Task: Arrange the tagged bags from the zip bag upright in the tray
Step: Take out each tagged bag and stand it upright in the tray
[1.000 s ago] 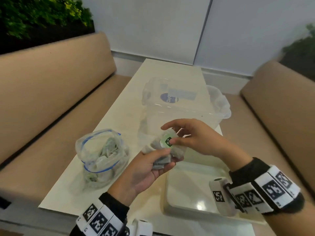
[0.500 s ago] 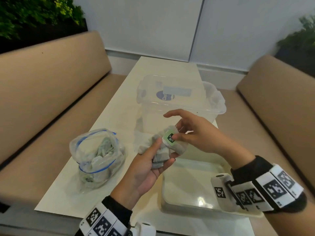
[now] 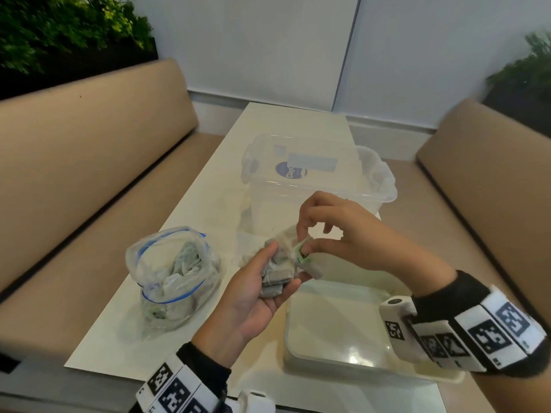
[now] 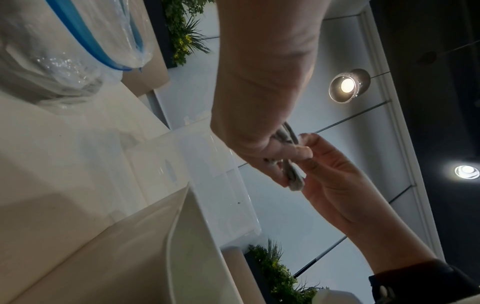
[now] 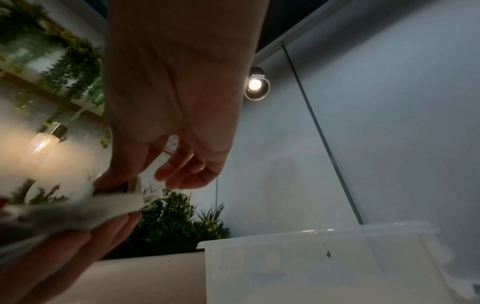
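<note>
My left hand [image 3: 262, 281] is palm up above the table and grips a small bunch of grey tagged bags [image 3: 275, 278], thumb pressed on top. My right hand [image 3: 304, 248] pinches the green tag [image 3: 301, 255] of one bag between thumb and forefinger, right beside the bunch. In the left wrist view the bags [image 4: 292, 174] show edge-on between both hands. The right wrist view shows one bag [image 5: 78, 214] blurred under the thumb. The white tray [image 3: 343, 353] lies below the hands at the near right. The open zip bag [image 3: 173, 278], with more tagged bags inside, stands to the left.
A clear plastic storage box [image 3: 316, 180] with a blue label stands on the white table [image 3: 208, 204] behind the hands. Tan benches [image 3: 74, 162] run along both sides. Plants sit at the far corners.
My right hand has shifted its pinch on the green tag a little to the right and lower, drawing that bag away from the bunch. The left hand stays put.
</note>
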### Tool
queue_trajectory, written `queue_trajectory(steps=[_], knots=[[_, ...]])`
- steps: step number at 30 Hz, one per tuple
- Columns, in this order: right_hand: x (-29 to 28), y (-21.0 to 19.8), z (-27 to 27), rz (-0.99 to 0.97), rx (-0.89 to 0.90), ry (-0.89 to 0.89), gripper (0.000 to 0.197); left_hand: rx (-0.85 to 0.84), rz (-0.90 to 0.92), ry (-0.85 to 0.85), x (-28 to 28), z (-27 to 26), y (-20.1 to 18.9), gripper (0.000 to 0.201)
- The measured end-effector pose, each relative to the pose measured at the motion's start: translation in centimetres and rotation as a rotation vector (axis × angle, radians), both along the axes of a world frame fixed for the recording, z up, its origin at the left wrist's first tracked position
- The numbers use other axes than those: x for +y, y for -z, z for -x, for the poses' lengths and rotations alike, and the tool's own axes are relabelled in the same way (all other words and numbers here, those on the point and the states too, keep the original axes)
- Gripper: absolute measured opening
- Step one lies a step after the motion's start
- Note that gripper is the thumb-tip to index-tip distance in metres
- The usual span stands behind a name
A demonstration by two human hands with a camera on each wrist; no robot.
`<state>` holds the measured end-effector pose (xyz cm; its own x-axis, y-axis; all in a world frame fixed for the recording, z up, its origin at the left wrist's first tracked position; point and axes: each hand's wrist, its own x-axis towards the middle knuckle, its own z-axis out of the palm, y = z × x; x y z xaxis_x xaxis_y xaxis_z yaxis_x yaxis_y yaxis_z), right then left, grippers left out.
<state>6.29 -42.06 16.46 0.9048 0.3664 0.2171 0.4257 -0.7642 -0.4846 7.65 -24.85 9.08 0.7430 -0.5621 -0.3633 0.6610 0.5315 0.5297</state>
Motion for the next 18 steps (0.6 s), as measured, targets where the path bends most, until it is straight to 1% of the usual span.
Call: queue_trajectory(steps=[3, 5, 7, 8, 10, 12, 15, 18], knots=[[-0.2, -1.1, 0.3, -0.200, 0.139, 0.004, 0.008, -0.078, -0.053, -0.038, 0.2, -0.3, 0.3, 0.026], [-0.5, -1.7, 0.5, -0.343, 0.223, 0.000, 0.011, -0.199, -0.144, -0.063, 0.4, -0.4, 0.6, 0.016], [-0.4, -2.3, 0.5, -0.432, 0.259, -0.012, 0.017, -0.345, -0.262, -0.053, 0.7, -0.4, 0.8, 0.015], [-0.4, -2.6, 0.4, -0.430, 0.256, -0.017, 0.019, -0.408, -0.305, -0.025, 0.8, -0.4, 0.8, 0.017], [-0.3, -2.8, 0.2, -0.334, 0.236, -0.013, 0.017, -0.484, -0.333, 0.045, 1.1, -0.2, 0.8, 0.023], [-0.3, -2.8, 0.0, -0.250, 0.254, 0.001, 0.013, -0.500, -0.315, 0.088, 1.3, -0.1, 0.6, 0.028], [-0.2, -2.5, 0.0, -0.291, 0.300, -0.001, 0.013, -0.529, -0.297, 0.106, 1.3, 0.1, 0.6, 0.025], [-0.3, -2.0, -0.1, -0.205, 0.208, 0.036, 0.016, -0.561, -0.306, 0.092, 1.4, 0.2, 0.6, 0.025]])
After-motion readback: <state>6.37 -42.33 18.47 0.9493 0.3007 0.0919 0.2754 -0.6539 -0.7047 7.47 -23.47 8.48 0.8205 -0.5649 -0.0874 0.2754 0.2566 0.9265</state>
